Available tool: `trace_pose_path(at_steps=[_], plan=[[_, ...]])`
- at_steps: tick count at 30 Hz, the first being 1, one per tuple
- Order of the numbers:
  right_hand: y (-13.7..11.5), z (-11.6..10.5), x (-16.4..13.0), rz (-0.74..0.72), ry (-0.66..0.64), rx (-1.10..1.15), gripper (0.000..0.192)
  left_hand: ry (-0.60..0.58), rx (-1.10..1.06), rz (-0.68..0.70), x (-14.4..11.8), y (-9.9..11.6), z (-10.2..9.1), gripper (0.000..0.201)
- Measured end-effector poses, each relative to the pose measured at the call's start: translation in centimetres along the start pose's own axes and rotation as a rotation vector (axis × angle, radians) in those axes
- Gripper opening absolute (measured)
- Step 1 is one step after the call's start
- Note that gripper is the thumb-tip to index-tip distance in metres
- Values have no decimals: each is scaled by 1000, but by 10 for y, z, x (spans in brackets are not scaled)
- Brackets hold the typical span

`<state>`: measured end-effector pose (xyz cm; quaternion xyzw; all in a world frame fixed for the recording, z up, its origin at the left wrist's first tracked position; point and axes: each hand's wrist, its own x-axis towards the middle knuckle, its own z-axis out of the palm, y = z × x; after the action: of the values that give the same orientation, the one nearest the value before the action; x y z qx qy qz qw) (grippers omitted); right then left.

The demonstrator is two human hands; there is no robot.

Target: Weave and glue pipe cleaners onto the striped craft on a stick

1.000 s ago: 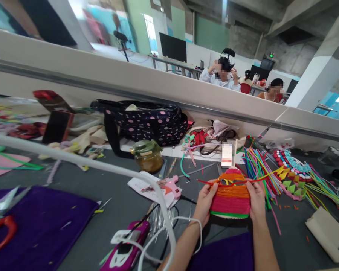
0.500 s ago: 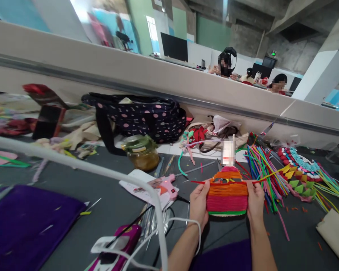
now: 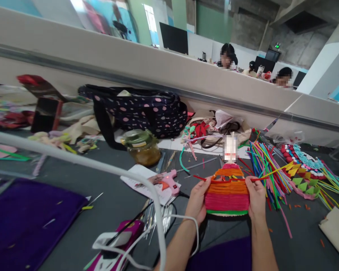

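Note:
Between my two hands is a flat craft figure [image 3: 227,201] covered in rows of fuzzy stems, orange above, crimson-pink in the middle and green along the lower edge. Its pale top part [image 3: 231,146] is blurred out. A red pipe cleaner [image 3: 227,181] lies across the orange part, its ends sticking out past both sides. My left hand [image 3: 198,199] is closed on the left edge, with thumb and fingers at the red stem. My right hand [image 3: 256,197] grips the right edge the same way. A gap shows in the figure just above the red stem.
Right of the figure lies a bundle of coloured pipe cleaners [image 3: 267,171], beside a beaded, leafy piece [image 3: 305,165]. A pink glue gun [image 3: 169,183] rests on paper to the left. Nearby are a glass jar [image 3: 142,150], a patterned bag [image 3: 141,113], a purple cloth [image 3: 34,222] and a white tube [image 3: 73,152] crossing the foreground.
The camera view has shifted slightly. Both hands still hold the figure and the red stem stays across it, with the figure looking slightly wider in view.

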<state>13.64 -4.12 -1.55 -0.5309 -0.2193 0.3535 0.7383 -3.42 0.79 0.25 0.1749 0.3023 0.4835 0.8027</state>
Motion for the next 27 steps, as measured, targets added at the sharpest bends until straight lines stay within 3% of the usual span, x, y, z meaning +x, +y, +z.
trace_pose_path(at_steps=[8,14,18,21,23,24,25,27], plan=[[-8,0,-6,113,-54,84,32,-162,150,-138,-2,5,-6,30],[-13,7,-13,168,-105,143,30,-356,17,-239,-6,8,-8,31],[-11,6,-9,121,-96,52,34,-377,-70,-298,-5,6,-8,36],[-11,2,-7,-150,121,-140,36,-343,-87,-287,-4,5,-6,37],[-12,0,-10,-484,333,-318,27,-328,-84,-273,-3,5,-6,38],[-14,0,-13,-652,375,-416,21,-323,-82,-271,-3,5,-6,39],[-15,0,-16,-798,354,-511,14,-319,-79,-273,-3,5,-5,39],[-16,3,-24,-1002,173,-673,4,-309,-72,-281,-3,4,-5,40]])
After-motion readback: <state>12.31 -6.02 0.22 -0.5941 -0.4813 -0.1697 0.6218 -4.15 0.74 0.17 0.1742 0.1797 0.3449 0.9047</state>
